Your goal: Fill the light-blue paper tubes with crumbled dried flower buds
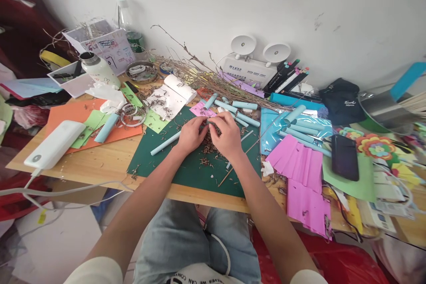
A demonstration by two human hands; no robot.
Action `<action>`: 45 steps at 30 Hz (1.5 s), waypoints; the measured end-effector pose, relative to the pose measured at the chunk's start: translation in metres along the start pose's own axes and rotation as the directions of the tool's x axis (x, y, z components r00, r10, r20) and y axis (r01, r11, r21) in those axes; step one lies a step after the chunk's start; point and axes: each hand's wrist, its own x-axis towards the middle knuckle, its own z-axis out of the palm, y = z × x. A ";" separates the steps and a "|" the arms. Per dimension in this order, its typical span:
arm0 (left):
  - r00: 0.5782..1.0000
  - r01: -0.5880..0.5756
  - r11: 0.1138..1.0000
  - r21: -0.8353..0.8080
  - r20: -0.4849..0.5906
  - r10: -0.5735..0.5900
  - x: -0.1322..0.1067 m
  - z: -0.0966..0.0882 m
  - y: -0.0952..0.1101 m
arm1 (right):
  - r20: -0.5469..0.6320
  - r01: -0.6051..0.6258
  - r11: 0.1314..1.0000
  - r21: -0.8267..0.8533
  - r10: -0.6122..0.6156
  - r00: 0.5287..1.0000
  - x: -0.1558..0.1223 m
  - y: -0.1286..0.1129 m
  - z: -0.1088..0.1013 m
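Observation:
Both hands meet over the dark green cutting mat (pixel 186 171). My left hand (pixel 191 135) is curled, its fingers pinched on a long light-blue paper roll (pixel 165 143) that runs out to the left. My right hand (pixel 226 136) is closed too, fingers pressed on the same spot above a heap of dry plant crumbs (pixel 209 146). What sits between the fingertips is hidden. More light-blue rolls (pixel 244 105) lie just beyond the hands. A thin wooden stick (pixel 239 164) lies to the right of my right wrist.
A bundle of dry twigs (pixel 206 75) runs along the back. Pink folded papers (pixel 299 173), a black phone (pixel 344 156) and paper flowers (pixel 376 145) are on the right. A white power bank (pixel 55 143), orange sheet (pixel 80 113), and white bottle (pixel 98 69) are on the left.

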 end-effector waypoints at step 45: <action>0.999 0.015 1.000 -0.014 0.044 -0.015 0.001 -0.002 0.002 | -0.084 -0.231 0.965 -0.123 0.222 0.971 0.015 -0.018 0.016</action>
